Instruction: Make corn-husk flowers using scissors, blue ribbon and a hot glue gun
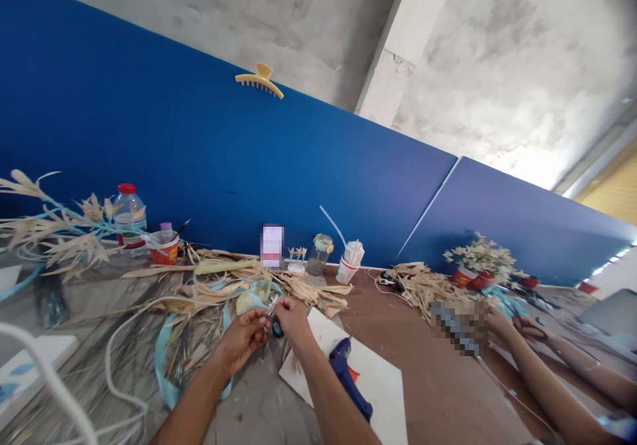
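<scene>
My left hand is closed in a pinch around a small pale piece, too small to name. Right beside it, my right hand is closed too, its fingertips meeting the left ones at the same piece. Black loops like the handles of scissors hang under the right hand's fingers; the rest is mostly hidden. Dried corn husks and a light blue ribbon lie around and behind both hands. Under my right forearm is a white board bearing a blue glue gun.
A white cable curves along the left. Behind stand a red-capped bottle, a paper cup, a phone, a glass jar and a cup with white rolls. Another person's arms work at right near husks.
</scene>
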{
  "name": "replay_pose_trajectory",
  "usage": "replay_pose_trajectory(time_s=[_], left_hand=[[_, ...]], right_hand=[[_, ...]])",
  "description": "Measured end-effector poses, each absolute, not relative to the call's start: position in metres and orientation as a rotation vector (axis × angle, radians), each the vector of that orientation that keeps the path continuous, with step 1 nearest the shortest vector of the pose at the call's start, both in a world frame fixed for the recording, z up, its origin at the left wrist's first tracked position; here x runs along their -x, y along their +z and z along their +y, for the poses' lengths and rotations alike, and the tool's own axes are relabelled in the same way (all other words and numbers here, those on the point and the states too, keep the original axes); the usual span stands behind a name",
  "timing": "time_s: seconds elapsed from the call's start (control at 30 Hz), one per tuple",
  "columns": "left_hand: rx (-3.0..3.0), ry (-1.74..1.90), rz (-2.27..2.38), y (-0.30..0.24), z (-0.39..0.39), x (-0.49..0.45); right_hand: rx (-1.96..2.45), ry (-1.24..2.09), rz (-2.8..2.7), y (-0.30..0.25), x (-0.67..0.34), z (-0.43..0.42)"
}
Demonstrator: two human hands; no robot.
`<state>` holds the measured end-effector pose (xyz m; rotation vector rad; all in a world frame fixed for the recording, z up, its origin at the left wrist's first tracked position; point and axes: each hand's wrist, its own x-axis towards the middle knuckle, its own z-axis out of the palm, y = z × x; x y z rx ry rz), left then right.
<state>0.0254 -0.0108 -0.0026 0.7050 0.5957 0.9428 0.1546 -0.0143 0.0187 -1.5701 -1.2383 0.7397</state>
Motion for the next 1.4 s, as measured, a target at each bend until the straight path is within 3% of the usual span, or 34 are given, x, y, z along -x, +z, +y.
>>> replay_pose_trajectory(time_s=[1.4], left_hand=[[-0.651,0.955,0.585,-0.004,-0.008,-0.022]], right_hand=[[1.558,0.663,-1.373,0.04,-0.152,-0.024]])
